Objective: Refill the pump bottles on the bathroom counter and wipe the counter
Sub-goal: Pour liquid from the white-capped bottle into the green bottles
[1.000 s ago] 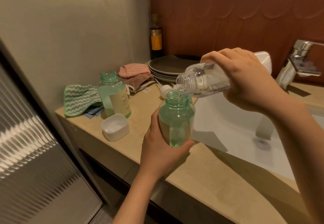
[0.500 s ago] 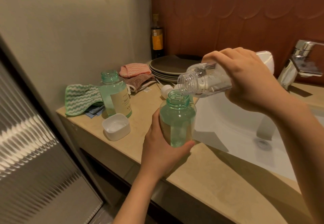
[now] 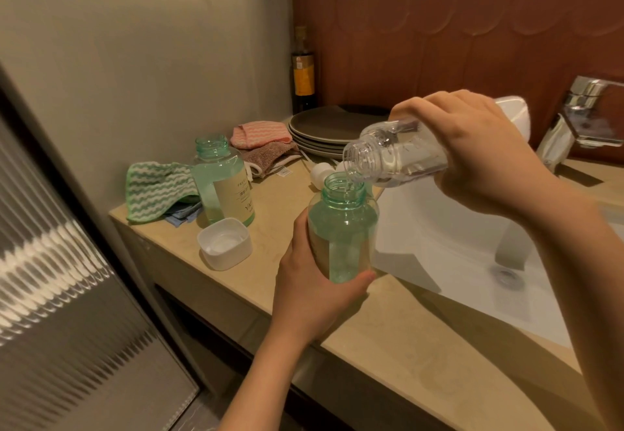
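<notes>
My left hand [image 3: 309,299] grips an uncapped green pump bottle [image 3: 342,228] upright above the counter's front edge. My right hand [image 3: 472,150] holds a clear plastic bottle [image 3: 395,157] tipped on its side, its open mouth just over the green bottle's neck, with clear liquid running down into it. A second uncapped green bottle [image 3: 223,181] with a pale label stands on the beige counter [image 3: 277,214] to the left. A white pump head [image 3: 322,174] lies behind the held bottle. A green striped cloth [image 3: 155,187] lies at the counter's left end.
A white square cap [image 3: 225,243] sits open side up near the front edge. Pink and brown cloths [image 3: 263,145] lie by stacked dark plates [image 3: 324,130]. A dark bottle [image 3: 303,73] stands in the corner. The white sink [image 3: 449,248] and chrome tap [image 3: 587,116] are on the right.
The clear bottle stays tipped over the green bottle's neck and keeps pouring. Both hands hold almost the same positions.
</notes>
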A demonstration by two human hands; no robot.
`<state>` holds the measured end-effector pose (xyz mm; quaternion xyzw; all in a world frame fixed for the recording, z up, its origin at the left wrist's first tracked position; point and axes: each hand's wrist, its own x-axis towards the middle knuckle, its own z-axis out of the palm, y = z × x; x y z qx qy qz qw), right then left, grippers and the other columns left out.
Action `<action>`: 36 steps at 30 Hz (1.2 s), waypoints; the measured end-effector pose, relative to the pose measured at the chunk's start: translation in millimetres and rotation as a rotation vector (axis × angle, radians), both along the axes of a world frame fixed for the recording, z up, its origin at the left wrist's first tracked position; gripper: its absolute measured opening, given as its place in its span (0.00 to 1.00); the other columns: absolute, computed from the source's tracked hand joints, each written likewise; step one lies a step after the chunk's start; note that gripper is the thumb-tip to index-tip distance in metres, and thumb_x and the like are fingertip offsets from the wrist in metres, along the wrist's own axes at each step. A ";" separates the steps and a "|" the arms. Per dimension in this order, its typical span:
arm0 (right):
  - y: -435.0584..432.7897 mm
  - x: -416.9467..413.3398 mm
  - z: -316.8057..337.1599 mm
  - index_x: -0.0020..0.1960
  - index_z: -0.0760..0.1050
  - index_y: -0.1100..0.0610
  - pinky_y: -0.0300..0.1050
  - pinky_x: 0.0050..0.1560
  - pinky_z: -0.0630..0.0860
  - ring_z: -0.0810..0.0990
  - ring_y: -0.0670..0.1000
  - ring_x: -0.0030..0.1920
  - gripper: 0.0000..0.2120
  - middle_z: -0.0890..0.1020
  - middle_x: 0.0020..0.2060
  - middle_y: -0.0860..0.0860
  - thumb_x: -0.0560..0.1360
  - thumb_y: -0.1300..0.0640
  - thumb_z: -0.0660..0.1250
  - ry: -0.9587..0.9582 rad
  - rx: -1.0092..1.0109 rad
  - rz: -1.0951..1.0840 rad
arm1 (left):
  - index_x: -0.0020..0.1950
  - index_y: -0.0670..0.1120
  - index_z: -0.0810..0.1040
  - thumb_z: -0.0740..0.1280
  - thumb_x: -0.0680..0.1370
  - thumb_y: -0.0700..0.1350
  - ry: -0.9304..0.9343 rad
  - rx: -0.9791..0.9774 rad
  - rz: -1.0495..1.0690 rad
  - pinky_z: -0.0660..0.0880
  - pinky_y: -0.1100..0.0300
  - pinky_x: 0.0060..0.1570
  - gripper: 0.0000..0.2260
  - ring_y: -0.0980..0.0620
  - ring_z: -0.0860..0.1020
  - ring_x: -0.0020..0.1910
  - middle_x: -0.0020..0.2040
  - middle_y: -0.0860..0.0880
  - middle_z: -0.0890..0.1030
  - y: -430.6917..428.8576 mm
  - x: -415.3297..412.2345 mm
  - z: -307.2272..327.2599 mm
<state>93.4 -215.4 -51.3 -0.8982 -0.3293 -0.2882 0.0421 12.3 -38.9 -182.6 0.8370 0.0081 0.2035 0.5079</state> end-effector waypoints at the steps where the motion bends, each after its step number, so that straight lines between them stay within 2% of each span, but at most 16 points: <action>1: -0.2 0.2 0.0 0.67 0.67 0.52 0.50 0.58 0.64 0.69 0.57 0.57 0.34 0.75 0.58 0.55 0.65 0.71 0.70 -0.002 0.000 0.002 | 0.64 0.69 0.56 0.73 0.56 0.63 0.001 0.000 0.000 0.74 0.59 0.58 0.40 0.67 0.71 0.57 0.58 0.68 0.71 -0.1 0.2 -0.2; 5: -0.8 0.7 0.2 0.67 0.67 0.53 0.51 0.57 0.65 0.70 0.58 0.56 0.34 0.75 0.58 0.56 0.64 0.71 0.71 -0.014 -0.004 0.000 | 0.66 0.67 0.57 0.73 0.56 0.63 0.003 0.002 0.003 0.74 0.56 0.59 0.42 0.61 0.72 0.58 0.60 0.65 0.72 -0.5 -0.2 -0.1; 12: -1.0 1.3 -0.8 0.67 0.67 0.53 0.51 0.57 0.65 0.70 0.57 0.55 0.34 0.75 0.57 0.55 0.64 0.71 0.71 -0.033 -0.004 0.000 | 0.66 0.65 0.58 0.73 0.57 0.62 0.007 0.000 0.004 0.75 0.53 0.59 0.42 0.61 0.72 0.58 0.60 0.64 0.72 0.0 0.1 -0.9; 20: -1.4 2.1 -0.8 0.67 0.67 0.53 0.51 0.57 0.66 0.70 0.57 0.56 0.34 0.75 0.57 0.56 0.65 0.71 0.71 -0.042 -0.002 0.003 | 0.64 0.69 0.57 0.74 0.57 0.61 0.013 -0.004 0.005 0.75 0.53 0.59 0.41 0.60 0.73 0.58 0.59 0.65 0.72 -0.5 -0.2 -0.2; 31: -1.7 2.6 -1.0 0.66 0.67 0.53 0.50 0.56 0.65 0.70 0.57 0.55 0.34 0.75 0.57 0.55 0.64 0.71 0.71 -0.047 -0.003 0.012 | 0.68 0.64 0.58 0.73 0.57 0.62 0.015 -0.019 0.003 0.75 0.51 0.59 0.42 0.59 0.72 0.60 0.61 0.63 0.72 -0.4 -0.6 -0.6; 36: -2.0 2.1 -1.0 0.66 0.67 0.53 0.50 0.57 0.65 0.70 0.57 0.55 0.34 0.75 0.57 0.55 0.64 0.71 0.71 -0.045 -0.003 0.012 | 0.67 0.65 0.57 0.73 0.57 0.62 0.018 -0.022 0.003 0.75 0.50 0.59 0.42 0.58 0.72 0.60 0.61 0.63 0.72 -0.8 -0.4 -0.3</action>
